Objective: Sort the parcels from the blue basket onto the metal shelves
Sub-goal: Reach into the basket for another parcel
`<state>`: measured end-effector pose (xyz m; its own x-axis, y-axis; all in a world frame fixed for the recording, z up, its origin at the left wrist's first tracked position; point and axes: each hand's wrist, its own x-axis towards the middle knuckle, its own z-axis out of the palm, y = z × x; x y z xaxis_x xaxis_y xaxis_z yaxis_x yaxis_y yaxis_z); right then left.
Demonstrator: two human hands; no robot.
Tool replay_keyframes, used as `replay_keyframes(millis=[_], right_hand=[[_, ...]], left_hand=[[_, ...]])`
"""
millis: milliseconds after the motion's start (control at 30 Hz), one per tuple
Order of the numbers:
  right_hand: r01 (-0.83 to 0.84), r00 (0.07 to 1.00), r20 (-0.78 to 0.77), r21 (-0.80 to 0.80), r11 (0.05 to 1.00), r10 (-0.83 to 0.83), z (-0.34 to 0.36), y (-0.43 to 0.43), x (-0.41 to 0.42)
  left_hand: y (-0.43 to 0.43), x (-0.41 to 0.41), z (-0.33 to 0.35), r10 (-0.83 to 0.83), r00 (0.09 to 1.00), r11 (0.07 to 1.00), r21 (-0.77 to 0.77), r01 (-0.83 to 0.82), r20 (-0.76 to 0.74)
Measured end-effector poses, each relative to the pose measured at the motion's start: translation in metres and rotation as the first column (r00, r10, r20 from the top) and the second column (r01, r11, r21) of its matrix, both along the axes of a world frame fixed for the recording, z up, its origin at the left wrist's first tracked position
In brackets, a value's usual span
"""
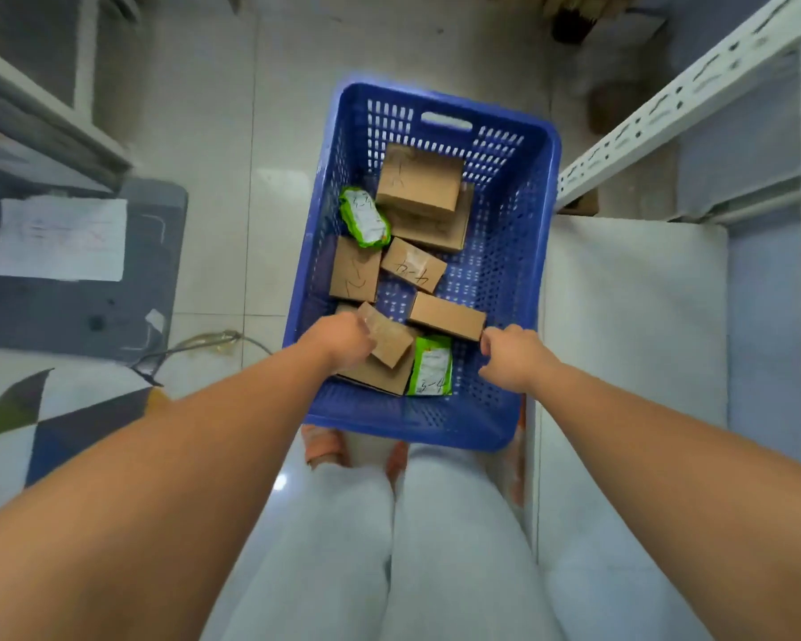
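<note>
Blue basket [505,252] on the floor, long axis pointing away from the person, holds seven cardboard boxes [419,180] and two green pouches [364,217] — left hand [343,344] grips the near box [391,342], right hand [516,360] curled, hold unclear.

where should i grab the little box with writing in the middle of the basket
From above, probably: pinch the small box at its right end, where bare basket floor shows beside and below it; its left end and far edge crowd neighbouring boxes.
</note>
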<state>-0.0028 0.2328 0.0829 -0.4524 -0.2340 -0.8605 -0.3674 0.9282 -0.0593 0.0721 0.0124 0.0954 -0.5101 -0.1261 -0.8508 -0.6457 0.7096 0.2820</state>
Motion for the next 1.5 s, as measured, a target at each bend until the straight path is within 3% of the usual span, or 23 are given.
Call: replay_keyframes(millis=[133,233,367,567,733,1000,1133,1300,1400,1500], right_hand=[[0.084,0.993,0.069,0.111,0.990,-0.092,-0.066,0.003,-0.002],[0.176,0.984,-0.037,0.078,0.981,-0.174,-0.103,0.001,-0.005],[0.155,0.978,-0.145,0.043,0.987,-0.147,-0.150,-0.006,-0.011],[0.033,0.984,-0.179,0.133,0.991,-0.009,-0.234,-0.010,-0.028],[0.096,0.972,-0.225,0.136,0.986,-0.064,-0.285,-0.024,-0.030],[-0.046,0.947,-0.308,0.157,0.987,0.093,-0.328,-0.044,-0.024],[0.162,0.944,-0.291,-0.003,0.987,-0.155,-0.314,-0.043,-0.028],[0.410,0.829,-0.290,-0.266,0.872,-0.478,-0.269,-0.032,-0.048],[0.586,0.736,-0.127,-0.375,0.719,-0.665,-0.231,-0.029,-0.064],[0.647,0.710,0.043,-0.433,0.627,-0.703,-0.186,-0.028,-0.076]], left_hand=[[0.008,0.016,-0.068,0.100,0.994,0.987,0.121,-0.104,0.040],[0.008,0.021,-0.113,0.182,0.983,0.972,0.147,-0.183,0.022],[0.010,0.020,-0.161,0.329,0.944,0.932,0.152,-0.329,0.028],[0.017,0.029,-0.235,0.120,0.989,0.986,0.108,-0.128,0.083],[0.018,0.039,-0.278,0.241,0.957,0.952,0.152,-0.265,0.160],[0.016,0.041,-0.309,0.308,0.930,0.927,0.156,-0.341,0.198],[0.008,0.042,-0.302,0.328,0.927,0.926,0.132,-0.354,0.184],[0.000,0.044,-0.272,0.401,0.898,0.902,0.091,-0.421,0.183],[0.001,0.033,-0.241,0.345,0.933,0.930,0.098,-0.355,0.105],[0.006,0.016,-0.209,0.272,0.961,0.959,0.090,-0.267,-0.048]])
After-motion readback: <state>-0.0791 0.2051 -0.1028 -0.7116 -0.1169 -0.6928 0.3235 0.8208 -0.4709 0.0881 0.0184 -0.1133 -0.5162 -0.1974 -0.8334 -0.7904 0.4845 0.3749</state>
